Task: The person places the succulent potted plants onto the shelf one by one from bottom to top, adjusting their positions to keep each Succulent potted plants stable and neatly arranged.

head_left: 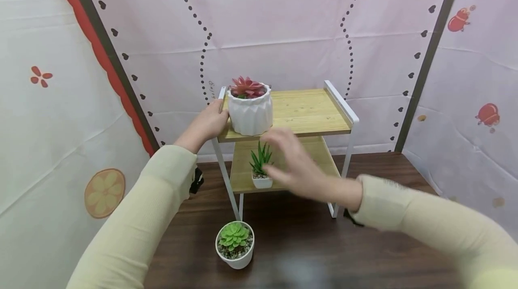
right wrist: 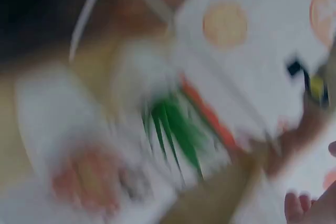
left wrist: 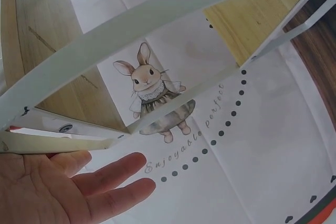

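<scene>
A two-tier shelf with wooden boards [head_left: 305, 104] and a white metal frame stands on the dark table. At the left end of its top board, my left hand [head_left: 208, 120] rests against the side rail; in the left wrist view its fingers [left wrist: 113, 179] are fairly straight beside the rail. Close to that hand, a white ribbed pot [head_left: 251, 111] with a red succulent [head_left: 246, 87] sits on the top board. My right hand [head_left: 297, 163], blurred, hovers in front of the shelf with fingers spread, holding nothing. Behind it, a spiky green plant [head_left: 261, 161] in a small white pot stands on the lower board.
A round white pot [head_left: 238, 260] with a light green succulent [head_left: 234, 235] stands on the dark wooden table [head_left: 194, 235], in front of the shelf's left leg. Printed white cloth [head_left: 279, 19] hangs behind and at both sides. The right wrist view is heavily blurred.
</scene>
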Motion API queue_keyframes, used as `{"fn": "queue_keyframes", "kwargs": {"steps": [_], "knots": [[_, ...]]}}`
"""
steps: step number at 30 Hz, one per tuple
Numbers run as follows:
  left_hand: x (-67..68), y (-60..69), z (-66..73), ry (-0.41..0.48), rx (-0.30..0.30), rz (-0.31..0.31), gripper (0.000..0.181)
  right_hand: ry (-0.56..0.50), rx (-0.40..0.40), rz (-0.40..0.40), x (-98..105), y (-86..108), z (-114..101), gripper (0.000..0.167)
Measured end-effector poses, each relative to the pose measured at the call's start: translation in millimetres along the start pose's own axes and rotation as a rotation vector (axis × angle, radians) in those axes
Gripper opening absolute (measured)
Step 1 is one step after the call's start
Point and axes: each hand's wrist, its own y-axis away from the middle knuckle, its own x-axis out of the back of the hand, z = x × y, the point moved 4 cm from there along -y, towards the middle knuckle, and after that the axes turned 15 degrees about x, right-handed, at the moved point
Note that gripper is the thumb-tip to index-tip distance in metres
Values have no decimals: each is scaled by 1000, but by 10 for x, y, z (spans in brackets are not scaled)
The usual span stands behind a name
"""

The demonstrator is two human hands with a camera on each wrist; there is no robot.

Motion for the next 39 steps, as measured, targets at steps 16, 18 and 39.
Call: {"fn": "queue_keyframes", "kwargs": {"steps": [16,18,39], "knots": [[46,-9,23,-11,-2,11,52,-560,-753,-262,-1727,1564,164,109],[44,-7,23,-19,-1,10,52,-629,-796,-203,-1853,1636,205,112],[13,21,2,-35,12,-1,52,-823,-854,156,-2313,1794,-2,110]]}}
